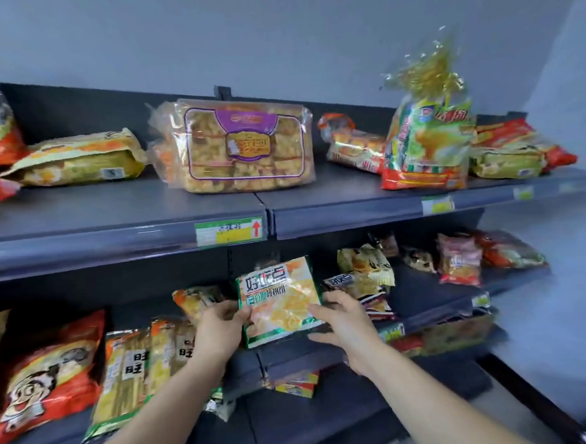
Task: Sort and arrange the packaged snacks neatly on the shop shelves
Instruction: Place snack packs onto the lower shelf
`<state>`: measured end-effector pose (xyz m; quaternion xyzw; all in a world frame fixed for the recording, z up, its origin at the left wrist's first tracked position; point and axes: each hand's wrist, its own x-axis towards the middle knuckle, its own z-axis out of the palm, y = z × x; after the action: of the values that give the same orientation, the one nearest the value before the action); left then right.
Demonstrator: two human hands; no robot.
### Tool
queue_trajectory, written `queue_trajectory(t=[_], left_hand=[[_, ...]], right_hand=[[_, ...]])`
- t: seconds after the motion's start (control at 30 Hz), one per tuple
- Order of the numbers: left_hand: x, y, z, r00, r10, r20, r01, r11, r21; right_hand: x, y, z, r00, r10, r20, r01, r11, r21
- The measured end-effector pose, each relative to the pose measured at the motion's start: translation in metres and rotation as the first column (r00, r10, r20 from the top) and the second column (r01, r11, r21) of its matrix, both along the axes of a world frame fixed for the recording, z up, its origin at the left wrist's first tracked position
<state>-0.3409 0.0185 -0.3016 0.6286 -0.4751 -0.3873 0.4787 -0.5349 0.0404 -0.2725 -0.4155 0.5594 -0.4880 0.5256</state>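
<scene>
Green-edged snack packet [279, 301] held upright at middle shelf [327, 355] front lip, face outward (likely so label reads from aisle). Left hand [219, 327] pinches left edge, thumb on front. Right hand [342, 325] steadies lower right corner, fingers loosely spread, grip unclear. Bare shelf behind packet gives room; similar packet [348, 283] crowds right, orange packs [162, 353] stand left.

Snack packet [278, 300] stands on middle shelf [303, 358] (between hands).

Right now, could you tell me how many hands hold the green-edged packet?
2: left hand grips the packet at its left edge, right hand at its lower right corner.
</scene>
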Motion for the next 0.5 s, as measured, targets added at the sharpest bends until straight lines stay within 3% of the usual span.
queue_trajectory(t=[0.2,0.5], left_hand=[[-0.07,-0.039,-0.006,0.993,-0.114,0.039,0.111,0.991,0.068],[-0.17,-0.131,-0.028,0.968,-0.248,-0.029,0.25,0.958,0.144]], right_hand=[[-0.07,-0.023,-0.013,0.99,-0.13,-0.045,0.13,0.991,-0.002],[-0.165,-0.1,-0.029,0.961,-0.256,-0.101,0.266,0.959,0.097]])
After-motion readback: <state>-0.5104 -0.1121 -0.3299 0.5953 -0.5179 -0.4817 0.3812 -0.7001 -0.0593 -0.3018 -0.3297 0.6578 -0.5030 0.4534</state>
